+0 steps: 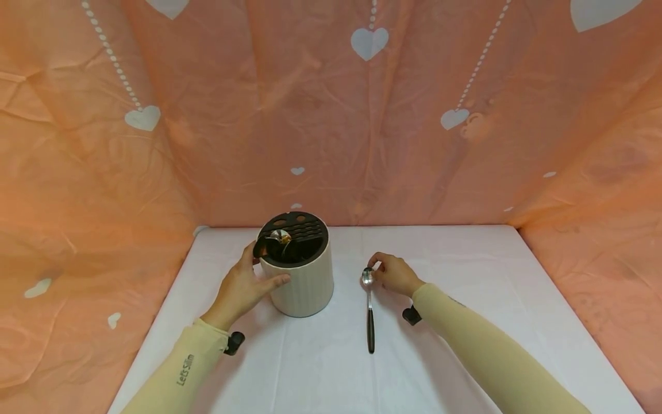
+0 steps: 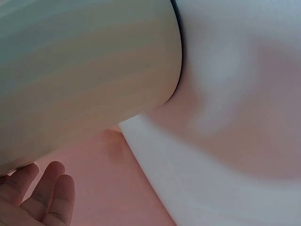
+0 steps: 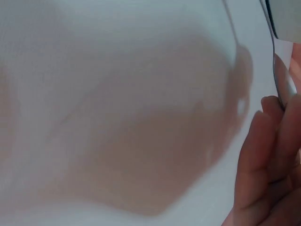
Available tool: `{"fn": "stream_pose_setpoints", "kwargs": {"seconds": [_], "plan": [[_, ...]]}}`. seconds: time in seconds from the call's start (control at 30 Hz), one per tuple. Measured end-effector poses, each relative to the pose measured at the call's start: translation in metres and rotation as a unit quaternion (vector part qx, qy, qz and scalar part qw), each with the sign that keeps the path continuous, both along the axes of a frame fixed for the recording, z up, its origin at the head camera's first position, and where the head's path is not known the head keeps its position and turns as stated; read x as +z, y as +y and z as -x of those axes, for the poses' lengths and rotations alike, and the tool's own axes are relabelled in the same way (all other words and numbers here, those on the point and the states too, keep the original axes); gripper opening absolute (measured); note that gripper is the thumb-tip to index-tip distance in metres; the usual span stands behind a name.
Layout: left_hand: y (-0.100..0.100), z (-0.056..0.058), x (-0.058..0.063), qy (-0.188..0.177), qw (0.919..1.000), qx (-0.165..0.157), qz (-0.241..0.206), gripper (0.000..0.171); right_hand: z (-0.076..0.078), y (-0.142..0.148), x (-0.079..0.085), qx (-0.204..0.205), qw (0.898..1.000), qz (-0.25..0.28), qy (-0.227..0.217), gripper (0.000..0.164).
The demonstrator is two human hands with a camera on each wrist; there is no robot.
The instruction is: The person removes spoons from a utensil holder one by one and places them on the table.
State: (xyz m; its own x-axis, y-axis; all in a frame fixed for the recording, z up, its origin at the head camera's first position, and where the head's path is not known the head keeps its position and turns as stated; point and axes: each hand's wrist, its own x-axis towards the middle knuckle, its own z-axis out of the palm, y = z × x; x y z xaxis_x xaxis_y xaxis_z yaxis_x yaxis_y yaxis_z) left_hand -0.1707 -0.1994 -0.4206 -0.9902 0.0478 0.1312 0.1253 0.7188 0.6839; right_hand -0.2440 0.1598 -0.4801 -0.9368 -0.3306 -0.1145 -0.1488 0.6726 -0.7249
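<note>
A utensil holder (image 1: 305, 290) with a ribbed cream wall and a black slotted lid stands upright at the table's left centre. My left hand (image 1: 243, 290) grips its side, thumb on the front wall and fingers round the left; the left wrist view shows some fingers (image 2: 63, 197) by the wall (image 2: 89, 70). Inside the lid's large opening, a shiny metal utensil head (image 1: 281, 236) and a dark curved piece (image 1: 260, 248) show; their lower parts are hidden. To the right, my right hand (image 1: 397, 275) pinches a metal spoon (image 1: 368, 278) at its bowl end, the black handle pointing toward me.
A white cloth (image 1: 465, 345) covers the table. Orange curtains (image 1: 320, 126) with white hearts stand behind the table and at both sides. Dark wrist cameras sit under both wrists.
</note>
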Motion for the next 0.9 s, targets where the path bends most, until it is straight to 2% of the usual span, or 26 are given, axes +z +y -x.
{"fn": "stream_pose_setpoints", "kwargs": {"seconds": [0.27, 0.53, 0.9], "plan": [[-0.001, 0.001, -0.002, -0.003, 1.0000, 0.000, 0.002, 0.114, 0.005, -0.002, -0.011, 0.007, 1.000, 0.004, -0.003, 0.014], [0.000, 0.001, -0.001, -0.001, 1.0000, -0.003, 0.005, 0.114, 0.009, -0.007, -0.014, -0.003, 1.000, 0.009, -0.025, 0.012], [0.000, 0.001, 0.000, -0.001, 1.0000, -0.005, 0.003, 0.113, 0.006, -0.016, -0.009, 0.003, 0.997, -0.070, 0.019, 0.014]]}}
